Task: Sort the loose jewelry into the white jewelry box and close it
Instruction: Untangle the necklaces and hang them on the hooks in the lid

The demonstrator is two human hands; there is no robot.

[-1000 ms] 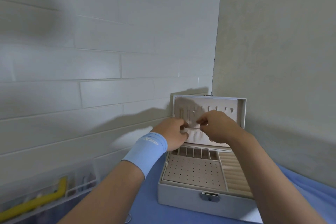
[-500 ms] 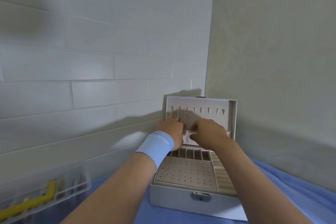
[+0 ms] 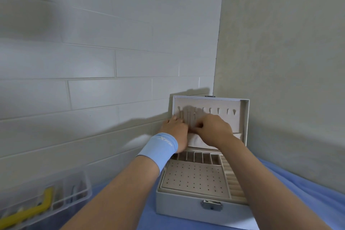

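Jewelry box [image 3: 179, 205]: sitting open on the blue cloth [image 3: 308, 192] in the wall corner, lid [image 3: 242, 117] standing upright at the back.
Clear organiser [image 3: 74, 190]: lying well apart at lower left, holding a yellow piece [image 3: 37, 209]; too blurred to tell whether any jewelry is inside.
Tray: showing the hole panel [image 3: 194, 179], small compartments [image 3: 197, 158] and ring rolls [image 3: 231, 179], nothing visible in them.
Left hand [image 3: 175, 129]: pressing straight, spread fingers flat against the lid lining.
Right hand [image 3: 214, 130]: curling fingers just above the lid pocket [image 3: 196, 141], apparently pinching the lower end of the thin chains [image 3: 188, 115].
Thin chains: hanging from the leftmost hooks inside the lid, between both hands.
Progress: seemingly working through the necklace hanging; filling the tray, lowering the lid and fastening the clasp [image 3: 211, 204] remaining.
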